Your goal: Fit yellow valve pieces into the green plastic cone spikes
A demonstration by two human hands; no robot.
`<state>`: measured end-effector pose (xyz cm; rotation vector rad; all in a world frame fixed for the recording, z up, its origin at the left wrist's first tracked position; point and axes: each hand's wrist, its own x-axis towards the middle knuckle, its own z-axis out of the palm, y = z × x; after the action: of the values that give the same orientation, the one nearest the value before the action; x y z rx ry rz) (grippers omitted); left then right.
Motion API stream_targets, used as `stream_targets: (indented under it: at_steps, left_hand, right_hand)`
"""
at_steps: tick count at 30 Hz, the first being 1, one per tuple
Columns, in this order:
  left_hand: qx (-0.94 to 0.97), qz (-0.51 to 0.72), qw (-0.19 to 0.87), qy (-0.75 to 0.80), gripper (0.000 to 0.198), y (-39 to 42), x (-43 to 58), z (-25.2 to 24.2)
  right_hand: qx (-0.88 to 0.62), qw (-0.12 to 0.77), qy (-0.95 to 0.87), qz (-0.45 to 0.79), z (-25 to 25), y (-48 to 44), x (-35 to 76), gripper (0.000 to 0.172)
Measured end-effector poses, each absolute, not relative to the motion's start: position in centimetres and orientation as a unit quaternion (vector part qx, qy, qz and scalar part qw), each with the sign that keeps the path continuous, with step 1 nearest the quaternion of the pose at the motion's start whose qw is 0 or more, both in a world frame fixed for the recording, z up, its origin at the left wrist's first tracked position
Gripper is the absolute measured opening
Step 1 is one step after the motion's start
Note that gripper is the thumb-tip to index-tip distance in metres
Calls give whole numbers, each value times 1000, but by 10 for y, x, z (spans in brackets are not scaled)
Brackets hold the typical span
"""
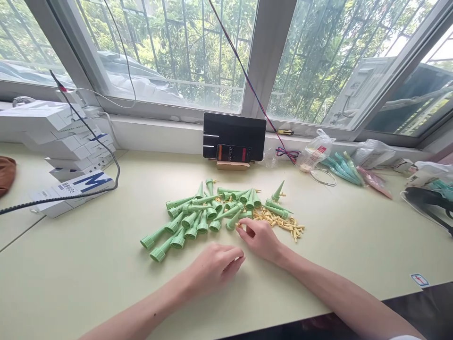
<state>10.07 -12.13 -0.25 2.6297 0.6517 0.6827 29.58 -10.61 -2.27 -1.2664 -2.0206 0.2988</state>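
Note:
Over the table, my right hand (261,240) has thumb and forefinger pinched on a small yellow plastic piece (238,225), mostly covered by the fingertips. Right beside that piece is a green cone-shaped plastic spike (232,222); whether the two are joined I cannot tell. Closer to me, my left hand (220,263) is closed with its fingers curled together, and anything inside is hidden. Beyond my hands lies a heap of similar green spikes (191,219), some with small yellow pieces at their sides. Loose yellow pieces (279,222) are scattered to the right of the heap.
A phone (233,153) leans on a dark tablet (235,130) by the window. White boxes (74,137) are stacked at left, with a black cable (106,158) across them. Plastic bags (316,151) and teal packets (341,167) lie along the back right.

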Motion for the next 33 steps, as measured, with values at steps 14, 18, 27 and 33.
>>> stream_targets:
  at_steps: [14, 18, 27, 33]
  left_hand:
    - [942, 225, 127, 212, 27, -122, 99, -7]
    - [941, 239, 125, 202, 28, -121, 98, -7]
    - [935, 242, 155, 209, 31, -122, 98, -2]
    - [941, 212, 144, 222, 30, -123, 98, -2]
  right_hand:
    - [-398, 425, -811, 52, -13, -106, 310, 24]
    - [-477, 516, -708, -65, -3, -90, 335, 24]
    - [-601, 433, -664, -105, -4, -54, 382, 38]
    - [-646, 354, -670, -90, -3, -50, 381, 43]
